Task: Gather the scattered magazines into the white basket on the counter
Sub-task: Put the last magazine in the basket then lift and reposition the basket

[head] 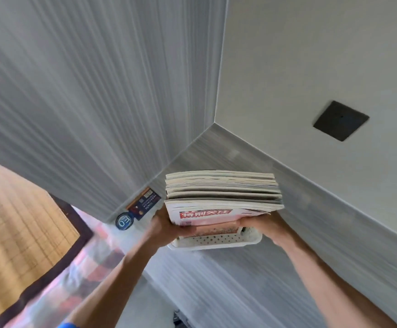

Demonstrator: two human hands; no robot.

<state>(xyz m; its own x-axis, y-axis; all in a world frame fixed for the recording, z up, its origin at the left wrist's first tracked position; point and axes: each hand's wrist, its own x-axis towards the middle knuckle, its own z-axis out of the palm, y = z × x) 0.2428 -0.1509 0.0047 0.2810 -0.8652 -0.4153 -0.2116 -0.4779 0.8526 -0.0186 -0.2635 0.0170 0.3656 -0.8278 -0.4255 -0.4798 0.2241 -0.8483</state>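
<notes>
Grey wood-grain worktop (228, 147) runs into a corner, grey striped wall panel on the left side, plain off-white wall on the right with a dark square plate (341, 120) well above the right hand. White basket (216, 241) with a perforated wall sits on the worktop just below and between both hands, close to the front edge. Stack of magazines (223, 192) stands in the basket on edge, page edges facing up, top cover red and white with large characters. Stack rises well above the basket rim and overhangs it on the right.

Left hand (166, 224) grips the left lower corner of the stack, fingers curled under it. Right hand (263, 224) grips the right lower corner, thumb side against the front cover. Hands are apart, one on each side of the stack, both clamped on it. How deep the stack sits in the basket: cannot tell, hands and cover hide the inside.

Left of the left hand, a dark card with an orange strip (143, 204) leans at the foot of the striped panel, a round blue badge (124, 221) just beside it. Further left and lower, a checked pink cloth (93, 256) and a woven mat with dark border (26, 221). Worktop behind the stack is bare up to the corner; worktop to the right of the right hand runs bare along the wall. Front edge of the worktop drops away below the basket. Picture is motion-blurred.
</notes>
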